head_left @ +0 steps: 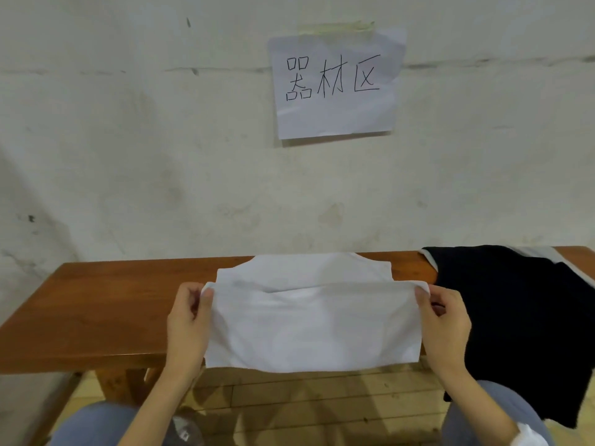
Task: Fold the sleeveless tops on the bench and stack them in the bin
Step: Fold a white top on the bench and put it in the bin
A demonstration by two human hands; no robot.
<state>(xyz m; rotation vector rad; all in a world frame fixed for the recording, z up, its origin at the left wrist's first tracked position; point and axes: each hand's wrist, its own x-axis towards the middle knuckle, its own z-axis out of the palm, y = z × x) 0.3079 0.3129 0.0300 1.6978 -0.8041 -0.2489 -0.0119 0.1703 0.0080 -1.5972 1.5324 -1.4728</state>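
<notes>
A white sleeveless top (312,320) lies across the middle of the brown wooden bench (106,304), partly folded, its near part doubled over toward the wall. My left hand (188,326) pinches the left corner of the folded edge. My right hand (446,323) pinches the right corner of the same edge, which is stretched taut between them. A black sleeveless top (515,317) lies spread on the right of the bench and hangs over its front edge. No bin is in view.
A white wall rises directly behind the bench, with a paper sign (335,82) taped to it. A light garment (541,254) peeks from under the black top. My knees in blue trousers (96,423) sit below the bench front, above a wooden floor (306,403).
</notes>
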